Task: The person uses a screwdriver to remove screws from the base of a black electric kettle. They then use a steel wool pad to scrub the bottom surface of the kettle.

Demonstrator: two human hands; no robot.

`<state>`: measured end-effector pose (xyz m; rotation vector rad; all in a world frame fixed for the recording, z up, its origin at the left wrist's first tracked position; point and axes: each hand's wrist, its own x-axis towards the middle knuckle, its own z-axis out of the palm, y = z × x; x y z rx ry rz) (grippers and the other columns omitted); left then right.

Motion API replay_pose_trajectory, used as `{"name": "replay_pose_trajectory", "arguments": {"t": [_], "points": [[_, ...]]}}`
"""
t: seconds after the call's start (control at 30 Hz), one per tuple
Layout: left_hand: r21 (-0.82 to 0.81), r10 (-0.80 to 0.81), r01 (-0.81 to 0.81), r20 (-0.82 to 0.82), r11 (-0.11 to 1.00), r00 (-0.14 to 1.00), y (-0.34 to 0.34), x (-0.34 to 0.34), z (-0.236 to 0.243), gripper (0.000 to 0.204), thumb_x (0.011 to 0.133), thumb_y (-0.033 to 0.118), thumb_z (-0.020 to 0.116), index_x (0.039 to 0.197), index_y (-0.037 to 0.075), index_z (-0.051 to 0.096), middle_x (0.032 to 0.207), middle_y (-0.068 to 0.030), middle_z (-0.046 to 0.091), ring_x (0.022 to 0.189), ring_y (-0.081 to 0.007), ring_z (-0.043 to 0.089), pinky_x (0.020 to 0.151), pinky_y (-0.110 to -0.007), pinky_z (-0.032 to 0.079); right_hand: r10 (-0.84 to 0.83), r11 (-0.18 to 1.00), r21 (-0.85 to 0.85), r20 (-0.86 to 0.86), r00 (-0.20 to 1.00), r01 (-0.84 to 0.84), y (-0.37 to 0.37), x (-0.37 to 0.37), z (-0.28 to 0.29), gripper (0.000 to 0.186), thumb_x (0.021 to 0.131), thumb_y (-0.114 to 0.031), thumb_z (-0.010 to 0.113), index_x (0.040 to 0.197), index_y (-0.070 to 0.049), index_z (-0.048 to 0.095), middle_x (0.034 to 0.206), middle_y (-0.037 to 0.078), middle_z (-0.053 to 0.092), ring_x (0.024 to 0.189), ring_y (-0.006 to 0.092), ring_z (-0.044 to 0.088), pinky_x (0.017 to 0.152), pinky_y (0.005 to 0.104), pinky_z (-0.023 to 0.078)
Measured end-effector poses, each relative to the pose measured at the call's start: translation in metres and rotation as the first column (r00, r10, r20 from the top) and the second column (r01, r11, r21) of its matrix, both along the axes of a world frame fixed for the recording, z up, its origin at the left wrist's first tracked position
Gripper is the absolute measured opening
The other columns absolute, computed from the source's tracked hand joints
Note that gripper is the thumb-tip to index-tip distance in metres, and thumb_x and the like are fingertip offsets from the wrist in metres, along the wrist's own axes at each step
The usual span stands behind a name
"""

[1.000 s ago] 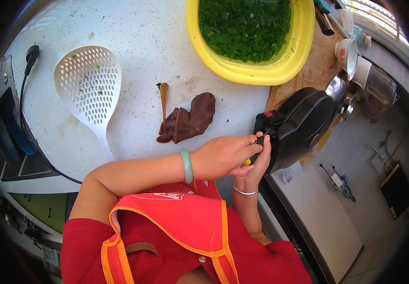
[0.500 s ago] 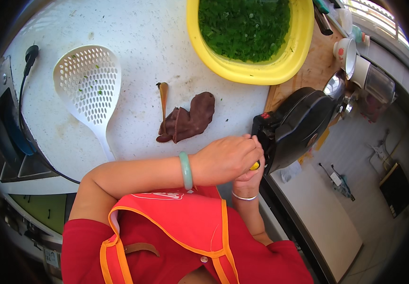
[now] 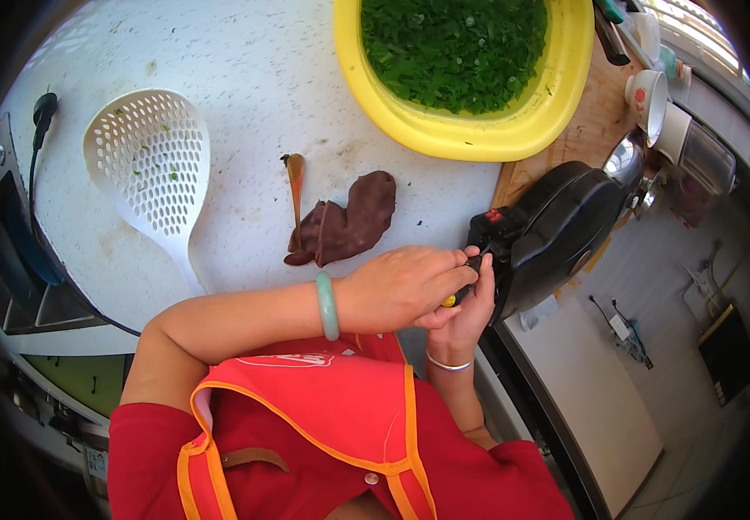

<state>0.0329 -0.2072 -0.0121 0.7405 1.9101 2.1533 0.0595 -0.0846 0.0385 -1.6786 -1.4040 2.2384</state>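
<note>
We see our left hand (image 3: 401,290) pinching a small black and yellow thing (image 3: 450,302), right beside the big black machine (image 3: 557,234). Our right hand (image 3: 464,321) is curled close by, but we can't tell if its fingers pinch too.

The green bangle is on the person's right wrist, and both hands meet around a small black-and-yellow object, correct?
Not quite: the head view shows the green bangle on the left wrist. The rest holds: the left hand and right hand meet around a small black-and-yellow object.
</note>
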Motion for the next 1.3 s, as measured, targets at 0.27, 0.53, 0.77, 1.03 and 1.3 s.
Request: {"name": "replay_pose_trajectory", "arguments": {"t": [0.27, 0.53, 0.77, 1.03, 1.3], "points": [[-0.121, -0.131, 0.159, 0.213, 0.98, 0.968, -0.025, 0.015, -0.001, 0.046, 0.067, 0.013, 0.068, 0.11, 0.006, 0.053, 0.082, -0.0105, 0.048, 0.073, -0.0273, 0.052, 0.064, -0.035, 0.044, 0.122, 0.99, -0.069, -0.017, 0.992, -0.123, -0.008, 0.015, -0.007, 0.023, 0.097, -0.028, 0.034, 0.097, -0.007, 0.045, 0.086, 0.013, 0.059, 0.079, 0.0192, 0.055, 0.074, 0.0312, 0.044], [-0.044, -0.126, 0.175, 0.529, 0.984, 0.84, -0.009, 0.035, -0.015, 0.043, 0.081, 0.019, 0.061, 0.121, 0.007, 0.048, 0.102, -0.0156, 0.057, 0.085, -0.0337, 0.058, 0.067, -0.039, 0.049, 0.221, 0.972, 0.08, -0.011, 0.975, -0.22, 0.002, 0.023, -0.021, 0.02, 0.095, -0.023, 0.033, 0.096, -0.005, 0.042, 0.095, 0.019, 0.057, 0.088, 0.0247, 0.054, 0.083, 0.0365, 0.043], [-0.053, -0.327, 0.418, 0.54, 0.907, 0.776, -0.014, 0.013, -0.03, 0.046, 0.083, 0.023, 0.059, 0.127, 0.012, 0.048, 0.09, -0.0154, 0.062, 0.075, -0.0341, 0.06, 0.064, -0.04, 0.049, 0.161, 0.983, 0.082, 0.017, 0.987, -0.162, 0.003, 0.021, -0.03, 0.022, 0.094, -0.025, 0.033, 0.092, -0.006, 0.044, 0.097, 0.019, 0.057, 0.095, 0.0268, 0.053, 0.088, 0.0376, 0.041], [-0.194, -0.298, 0.42, 0.454, 0.887, 0.84, -0.012, 0.02, -0.03, 0.045, 0.082, 0.024, 0.059, 0.125, 0.014, 0.05, 0.084, -0.0127, 0.062, 0.072, -0.0315, 0.061, 0.059, -0.039, 0.049, 0.165, 0.985, 0.045, 0.025, 0.986, -0.166, 0.008, 0.028, -0.036, 0.02, 0.094, -0.022, 0.033, 0.089, -0.006, 0.044, 0.093, 0.018, 0.057, 0.091, 0.0265, 0.054, 0.086, 0.0376, 0.042], [-0.081, -0.229, 0.308, 0.5, 0.948, 0.835, -0.004, 0.056, -0.032, 0.047, 0.085, 0.022, 0.056, 0.13, 0.016, 0.044, 0.091, -0.011, 0.062, 0.072, -0.0292, 0.062, 0.063, -0.037, 0.05, 0.317, 0.931, 0.162, 0.085, 0.945, -0.327, 0.01, 0.041, -0.035, 0.02, 0.095, -0.021, 0.032, 0.089, -0.005, 0.043, 0.089, 0.018, 0.057, 0.085, 0.0253, 0.055, 0.082, 0.0364, 0.045]]}}
